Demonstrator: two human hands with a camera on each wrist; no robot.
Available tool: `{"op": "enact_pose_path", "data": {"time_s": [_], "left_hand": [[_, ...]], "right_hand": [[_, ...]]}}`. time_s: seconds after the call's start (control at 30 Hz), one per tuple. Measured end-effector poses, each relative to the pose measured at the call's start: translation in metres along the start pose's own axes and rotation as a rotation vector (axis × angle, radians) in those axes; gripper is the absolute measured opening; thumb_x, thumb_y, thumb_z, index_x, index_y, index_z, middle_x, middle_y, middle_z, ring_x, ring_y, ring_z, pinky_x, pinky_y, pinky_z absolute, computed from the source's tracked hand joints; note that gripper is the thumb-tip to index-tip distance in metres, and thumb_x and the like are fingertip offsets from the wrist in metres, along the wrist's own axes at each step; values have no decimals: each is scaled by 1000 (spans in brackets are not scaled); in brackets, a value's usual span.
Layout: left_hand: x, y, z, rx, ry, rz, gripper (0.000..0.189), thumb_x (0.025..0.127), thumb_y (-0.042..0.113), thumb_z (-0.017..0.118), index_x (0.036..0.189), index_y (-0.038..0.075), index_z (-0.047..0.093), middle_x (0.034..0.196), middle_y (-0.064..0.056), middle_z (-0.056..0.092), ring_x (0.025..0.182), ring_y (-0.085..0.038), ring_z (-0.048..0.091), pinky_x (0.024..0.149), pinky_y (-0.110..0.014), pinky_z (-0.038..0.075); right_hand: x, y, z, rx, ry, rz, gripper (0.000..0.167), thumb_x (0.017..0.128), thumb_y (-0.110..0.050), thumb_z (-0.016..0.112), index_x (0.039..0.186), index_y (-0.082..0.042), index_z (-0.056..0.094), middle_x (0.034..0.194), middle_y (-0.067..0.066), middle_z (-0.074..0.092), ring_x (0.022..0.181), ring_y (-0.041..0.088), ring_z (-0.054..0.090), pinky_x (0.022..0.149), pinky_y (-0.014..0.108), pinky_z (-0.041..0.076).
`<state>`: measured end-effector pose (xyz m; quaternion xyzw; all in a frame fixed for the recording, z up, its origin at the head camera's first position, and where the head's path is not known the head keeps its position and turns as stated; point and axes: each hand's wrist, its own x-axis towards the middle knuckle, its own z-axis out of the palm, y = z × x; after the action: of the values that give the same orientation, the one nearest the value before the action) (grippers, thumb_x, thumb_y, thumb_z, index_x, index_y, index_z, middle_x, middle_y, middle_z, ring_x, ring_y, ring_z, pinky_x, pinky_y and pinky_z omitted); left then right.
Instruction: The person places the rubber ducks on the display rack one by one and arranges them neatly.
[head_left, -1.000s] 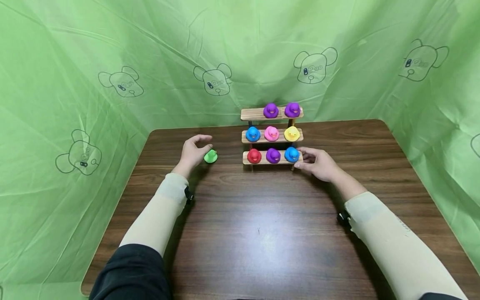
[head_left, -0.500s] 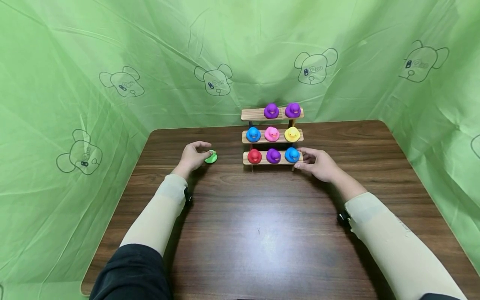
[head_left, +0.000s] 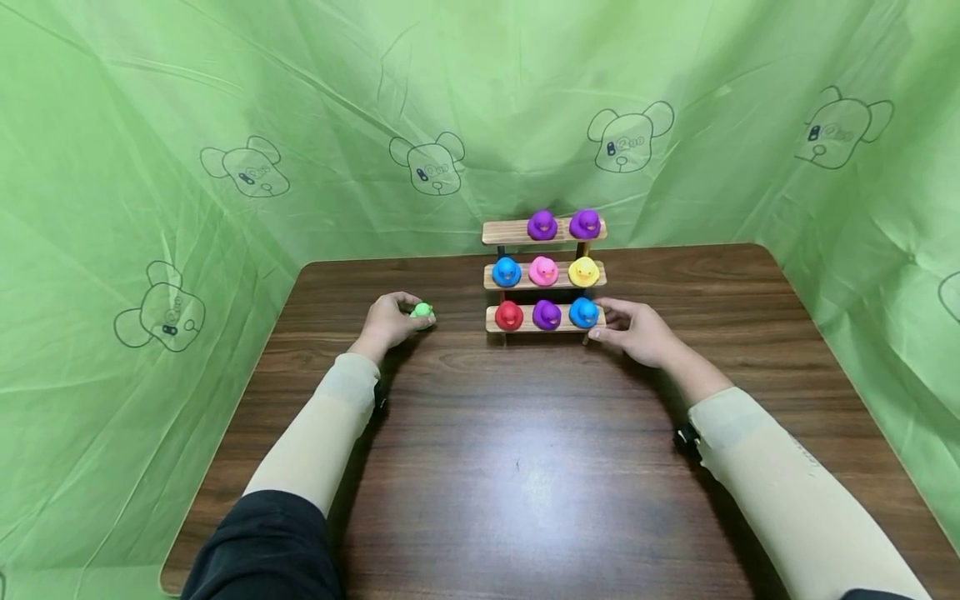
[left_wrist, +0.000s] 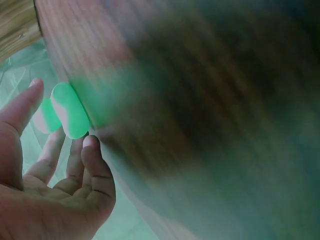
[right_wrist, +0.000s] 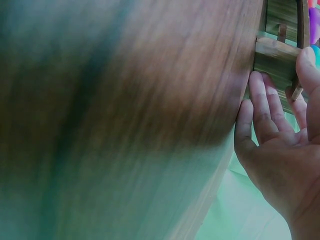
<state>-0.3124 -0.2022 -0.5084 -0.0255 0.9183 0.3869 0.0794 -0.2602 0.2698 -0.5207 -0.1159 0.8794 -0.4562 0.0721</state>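
A green rubber duck [head_left: 423, 309] is on the table left of the rack. My left hand [head_left: 386, 322] has its thumb on the near side of the duck and its fingers around the far side. In the left wrist view, the duck [left_wrist: 70, 111] sits between thumb and fingers. My right hand [head_left: 637, 332] holds the right end of the lowest shelf of a three-tier wooden rack [head_left: 504, 232], thumb in front. On the right wrist view, several fingers reach beside the rack's end support [right_wrist: 276, 56].
Purple ducks [head_left: 542, 225] stand in the middle and right of the top shelf; its left part is bare wood. Blue, pink [head_left: 543, 271] and yellow ducks fill the middle shelf; red, purple and blue [head_left: 583, 312] the lowest. Green cloth [head_left: 337, 167] surrounds the brown table [head_left: 525, 433].
My left hand has closed in on the green duck, its thumb moving to the duck's near side; the duck now shows its head upright. My right hand stays at the rack.
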Motion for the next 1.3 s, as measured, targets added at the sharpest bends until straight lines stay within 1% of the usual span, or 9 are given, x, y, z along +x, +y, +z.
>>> {"op": "enact_pose_path", "data": {"time_s": [0.23,0.43,0.57,0.67,0.83,0.9,1.07,1.17,1.3], "left_hand": [[0,1,1,16,58,-31,39,89,34,86,114,10,69,117,-10,66,105,-29,60,92,-44,53],[-2,0,-3,-4,105,3,29,90,31,85,110,15,71,113,-8,67,104,-30,60,91,-47,53],[-4,1,-6,-30,133,15,25,93,29,81,114,17,74,114,-8,68,101,-28,61,87,-44,54],[-5,3,-7,-52,153,19,27,94,28,79,119,18,75,122,-8,64,100,-27,60,85,-42,53],[-7,8,-7,-72,199,73,31,94,26,77,123,17,75,132,-7,59,100,-27,60,84,-42,52],[-7,10,-7,-77,219,102,32,94,25,77,125,17,75,130,-6,60,99,-26,61,83,-42,53],[-6,16,-6,-117,259,156,35,94,24,77,128,16,72,116,-1,65,95,-23,59,78,-40,51],[-7,23,-8,-149,273,187,34,93,21,78,125,16,70,111,0,67,93,-24,60,76,-38,50],[-9,35,-10,-198,280,230,30,91,17,79,120,18,72,110,-1,68,89,-27,62,74,-34,50]], "right_hand": [[-1,-1,0,6,3,5,63,94,-24,82,149,-8,58,118,20,71,106,32,69,82,24,56],[-1,-1,0,2,2,2,62,94,-24,82,149,-8,58,118,20,70,106,32,68,83,25,56],[-1,-1,0,5,3,3,62,94,-24,82,149,-8,58,118,20,70,106,32,68,82,25,56],[-1,0,0,7,2,4,63,94,-24,82,149,-8,57,119,20,70,106,32,68,82,24,56],[-1,-1,1,11,0,5,63,94,-24,82,149,-8,57,119,21,70,107,32,68,82,24,56],[-1,-2,1,8,0,7,62,94,-24,82,149,-8,58,119,20,70,107,32,68,82,24,56],[-2,-3,1,-5,0,9,62,94,-24,82,148,-9,58,119,20,70,106,32,69,83,25,56],[-1,-3,0,-9,0,6,61,94,-24,82,148,-8,58,118,20,70,106,32,69,83,26,56],[-1,-3,0,-6,0,1,61,94,-23,82,148,-8,58,118,20,71,105,32,69,82,25,56]]}}
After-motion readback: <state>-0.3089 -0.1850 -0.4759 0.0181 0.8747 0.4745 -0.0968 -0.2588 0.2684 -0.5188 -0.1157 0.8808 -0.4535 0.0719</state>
